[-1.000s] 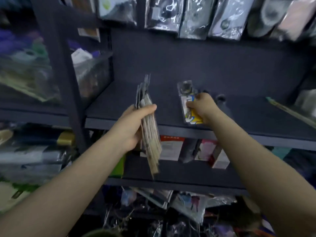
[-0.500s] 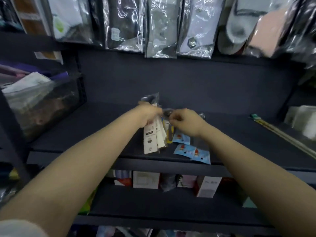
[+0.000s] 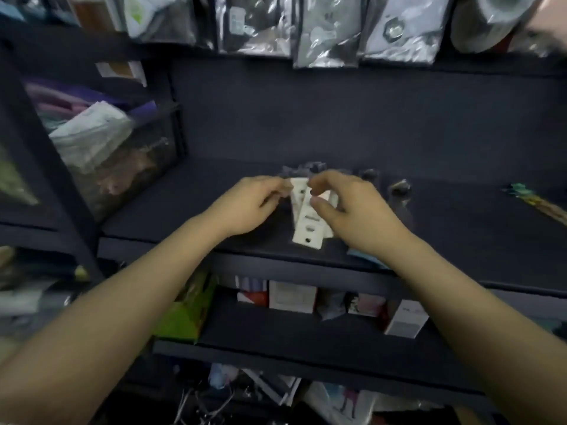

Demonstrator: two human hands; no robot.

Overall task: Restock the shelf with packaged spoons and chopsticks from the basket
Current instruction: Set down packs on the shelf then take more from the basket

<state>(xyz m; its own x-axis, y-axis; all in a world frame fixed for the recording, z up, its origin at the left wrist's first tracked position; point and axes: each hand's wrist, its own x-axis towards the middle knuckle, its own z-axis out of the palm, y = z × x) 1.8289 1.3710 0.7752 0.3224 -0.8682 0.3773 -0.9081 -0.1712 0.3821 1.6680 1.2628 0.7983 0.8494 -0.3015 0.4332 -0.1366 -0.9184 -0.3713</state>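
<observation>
A small stack of packaged spoons with white header cards point(image 3: 307, 224) lies on the dark shelf point(image 3: 171, 207), cards toward me. My left hand point(image 3: 256, 204) pinches the stack's upper left edge. My right hand point(image 3: 352, 210) curls over its right side, thumb and fingers on the top card. More clear spoon packets point(image 3: 399, 191) lie behind my right hand, with a blue-carded packet point(image 3: 366, 257) showing under my wrist. A chopstick pack point(image 3: 540, 204) rests at the shelf's far right. The basket is out of sight.
A clear bin of folded goods point(image 3: 122, 161) stands at the shelf's left end. Bagged items point(image 3: 325, 32) hang above. Small boxes point(image 3: 293, 296) and a green pack point(image 3: 184, 314) sit on the lower shelf. Loose packets point(image 3: 337, 403) lie at the bottom.
The stack went from upright in my left hand to lying on the shelf. My right hand left the yellow-and-blue packet and came onto the stack. The view rose.
</observation>
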